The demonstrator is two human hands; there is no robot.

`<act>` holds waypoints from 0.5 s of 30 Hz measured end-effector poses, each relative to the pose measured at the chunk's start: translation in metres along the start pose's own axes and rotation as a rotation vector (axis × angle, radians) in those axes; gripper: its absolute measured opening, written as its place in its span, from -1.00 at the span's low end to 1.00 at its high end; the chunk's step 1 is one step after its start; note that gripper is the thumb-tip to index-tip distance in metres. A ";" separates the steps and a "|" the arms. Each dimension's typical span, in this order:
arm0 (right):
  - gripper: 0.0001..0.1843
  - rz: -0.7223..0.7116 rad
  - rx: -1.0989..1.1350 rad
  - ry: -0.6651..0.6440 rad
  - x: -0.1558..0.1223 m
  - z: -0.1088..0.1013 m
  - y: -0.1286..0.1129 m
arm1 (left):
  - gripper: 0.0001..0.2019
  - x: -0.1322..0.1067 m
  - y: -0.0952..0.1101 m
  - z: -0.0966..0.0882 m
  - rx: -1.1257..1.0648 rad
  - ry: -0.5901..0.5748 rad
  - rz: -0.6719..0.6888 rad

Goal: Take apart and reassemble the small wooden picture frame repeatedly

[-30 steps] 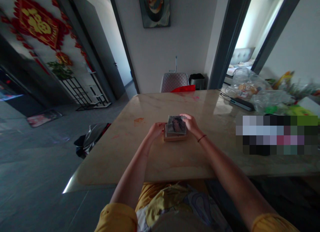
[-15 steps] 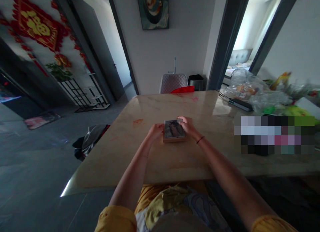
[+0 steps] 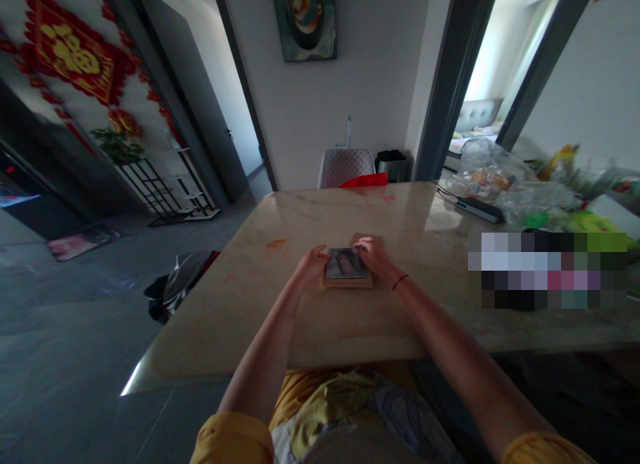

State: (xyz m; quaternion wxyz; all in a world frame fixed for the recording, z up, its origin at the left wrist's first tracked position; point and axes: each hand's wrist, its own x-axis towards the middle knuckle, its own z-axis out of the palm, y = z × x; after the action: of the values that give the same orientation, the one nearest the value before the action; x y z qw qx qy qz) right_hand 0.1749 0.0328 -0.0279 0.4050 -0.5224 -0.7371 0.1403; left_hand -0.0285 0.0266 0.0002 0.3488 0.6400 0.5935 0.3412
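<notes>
A small flat panel with a portrait picture on it lies over a light-brown box or frame on the table. My left hand has its fingers closed at the panel's left edge. At its upper right corner, my right hand pinches the edge, fingertips bent over it. Partly hidden behind my right hand lies a flat tan piece, which I cannot identify. Whether the panel rests fully in the brown piece under it, I cannot tell.
The marble-patterned table carries a dark elongated device, clear plastic bags and a blurred-out patch at right. A quilted chair and a red item are at the far edge. A dark bag sits left of the table.
The panel has come slightly nearer to me and looks flatter, with more of the brown piece showing below it. My right fingers have bent more, and more of the tan piece behind shows.
</notes>
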 end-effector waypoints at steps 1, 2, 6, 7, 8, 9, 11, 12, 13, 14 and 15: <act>-0.78 0.002 -0.004 -0.001 -0.001 0.000 -0.001 | -0.56 0.001 -0.001 0.000 -0.008 0.009 -0.010; -0.77 0.004 -0.008 -0.003 -0.002 0.000 -0.002 | -0.54 0.001 -0.002 0.001 -0.012 0.012 -0.014; -0.77 0.008 -0.006 -0.014 -0.005 -0.003 -0.006 | -0.58 0.004 -0.005 0.003 -0.009 -0.005 0.010; -0.78 0.023 -0.003 -0.015 -0.005 -0.004 -0.008 | -0.60 0.004 -0.005 0.004 -0.012 -0.009 0.019; -0.78 0.046 -0.001 -0.014 -0.006 -0.005 -0.009 | -0.62 0.004 -0.005 0.005 -0.017 -0.012 0.026; -0.79 0.076 -0.001 -0.009 -0.006 -0.006 -0.010 | -0.62 0.005 -0.004 0.007 -0.025 -0.017 0.030; -0.80 0.133 -0.003 0.000 -0.007 -0.007 -0.012 | -0.61 0.005 -0.004 0.009 -0.054 -0.029 0.025; -0.80 0.153 -0.002 0.002 -0.007 -0.007 -0.013 | -0.60 0.005 -0.003 0.010 -0.076 -0.041 0.015; -0.80 0.167 0.005 0.003 -0.008 -0.007 -0.014 | -0.58 0.005 -0.002 0.010 -0.100 -0.058 0.006; -0.79 0.172 0.016 0.004 -0.008 -0.007 -0.015 | -0.57 0.004 -0.001 0.009 -0.122 -0.081 0.001; -0.78 0.167 0.032 0.006 -0.009 -0.007 -0.016 | -0.56 0.003 0.000 0.007 -0.135 -0.105 0.012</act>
State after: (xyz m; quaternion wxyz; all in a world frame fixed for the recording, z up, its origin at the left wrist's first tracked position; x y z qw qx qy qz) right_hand 0.1708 0.0171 -0.0175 0.4025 -0.5759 -0.6874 0.1837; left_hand -0.0223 0.0295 -0.0039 0.4195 0.6356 0.5464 0.3485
